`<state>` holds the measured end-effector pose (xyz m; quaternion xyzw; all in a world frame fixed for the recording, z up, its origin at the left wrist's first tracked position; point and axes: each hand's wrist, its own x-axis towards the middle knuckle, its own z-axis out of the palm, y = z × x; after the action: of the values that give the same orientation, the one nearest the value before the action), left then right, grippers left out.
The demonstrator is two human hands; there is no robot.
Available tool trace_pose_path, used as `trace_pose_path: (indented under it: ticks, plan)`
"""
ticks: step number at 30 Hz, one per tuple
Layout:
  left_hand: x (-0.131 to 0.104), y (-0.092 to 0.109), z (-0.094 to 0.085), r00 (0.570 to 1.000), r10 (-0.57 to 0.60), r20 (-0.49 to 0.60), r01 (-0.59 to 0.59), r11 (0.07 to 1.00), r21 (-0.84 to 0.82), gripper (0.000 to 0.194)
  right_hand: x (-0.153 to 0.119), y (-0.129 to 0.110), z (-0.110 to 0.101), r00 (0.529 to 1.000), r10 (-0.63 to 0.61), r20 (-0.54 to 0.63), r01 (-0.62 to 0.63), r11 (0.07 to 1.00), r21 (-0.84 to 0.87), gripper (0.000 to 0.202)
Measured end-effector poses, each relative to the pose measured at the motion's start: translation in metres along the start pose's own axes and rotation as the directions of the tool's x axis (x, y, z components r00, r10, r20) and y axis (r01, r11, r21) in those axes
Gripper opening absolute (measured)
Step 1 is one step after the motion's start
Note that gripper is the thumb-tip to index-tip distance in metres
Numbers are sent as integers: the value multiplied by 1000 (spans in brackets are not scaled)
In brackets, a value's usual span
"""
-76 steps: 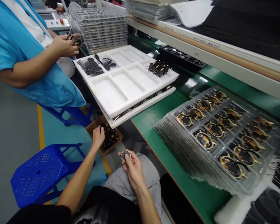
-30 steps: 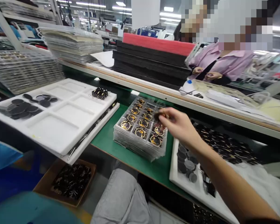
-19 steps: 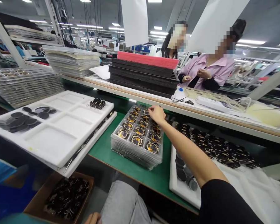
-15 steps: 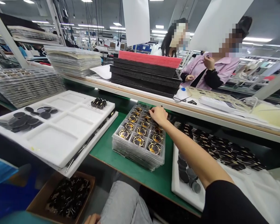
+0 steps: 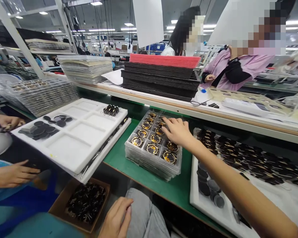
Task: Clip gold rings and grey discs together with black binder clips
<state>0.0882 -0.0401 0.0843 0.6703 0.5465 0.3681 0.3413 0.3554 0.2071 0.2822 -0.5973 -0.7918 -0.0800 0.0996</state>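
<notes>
A stack of clear plastic trays (image 5: pixel 152 165) stands on the green table, its top compartments filled with round gold-rimmed parts (image 5: pixel 152 148) that have orange bits on black. Over the far right side of the top tray reaches my right hand (image 5: pixel 180 132), fingers spread; its fingertips are close to the parts there, and I cannot tell whether they touch. My left hand (image 5: pixel 118 216) rests by my thigh at the bottom, fingers stretched out and nothing visible in it. Left of the stack lies a white foam tray (image 5: pixel 67 142) with dark round discs (image 5: pixel 42 130) and black clips (image 5: pixel 111 110).
A cardboard box (image 5: pixel 103 198) of black clip-like pieces sits below. At right is another white tray (image 5: pixel 194 185) with discs and dark pieces. Black foam sheets (image 5: pixel 159 81) fill the shelf. A co-worker's hand (image 5: pixel 20 173) shows at left; people stand behind.
My right hand has drawn back slightly toward me over the tray, its fingers now more spread. My left hand has come further into view. The view has shifted, showing a co-worker's hands at left.
</notes>
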Motion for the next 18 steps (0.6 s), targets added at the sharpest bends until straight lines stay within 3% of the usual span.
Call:
trace_pose_path:
  ticks: [2, 5, 7, 9, 11, 13, 15, 18]
  plan:
    - [20, 29, -9, 982, 179, -67, -178, 984, 30, 38, -54, -21, -12, 976, -75, -202, 80, 997, 16, 45]
    - [45, 74, -34, 874, 479, -79, -462, 871, 166, 47, -138, -52, -6, 873, -185, -451, 282, 947, 157, 40]
    - [60, 105, -61, 777, 629, -29, -596, 748, 292, 47, -176, -67, 22, 800, -383, -462, 538, 799, 269, 48]
    - [80, 136, -93, 703, 711, 0, -646, 639, 417, 40, -193, -75, 63, 780, -525, -340, 617, 733, 285, 47]
    - [113, 160, -129, 657, 752, -44, -614, 568, 548, 30, -195, -77, 108, 800, -529, -282, 593, 770, 237, 47]
    - [165, 173, -167, 624, 772, -119, -499, 511, 699, 17, -191, -77, 146, 816, -499, -290, 561, 806, 190, 51]
    - [231, 176, -207, 673, 718, -180, -299, 486, 821, 12, -189, -75, 174, 819, -477, -320, 547, 818, 178, 60]
    - [338, 171, -274, 751, 577, -320, -30, 514, 857, 17, -192, -76, 190, 827, -437, -354, 537, 801, 263, 68]
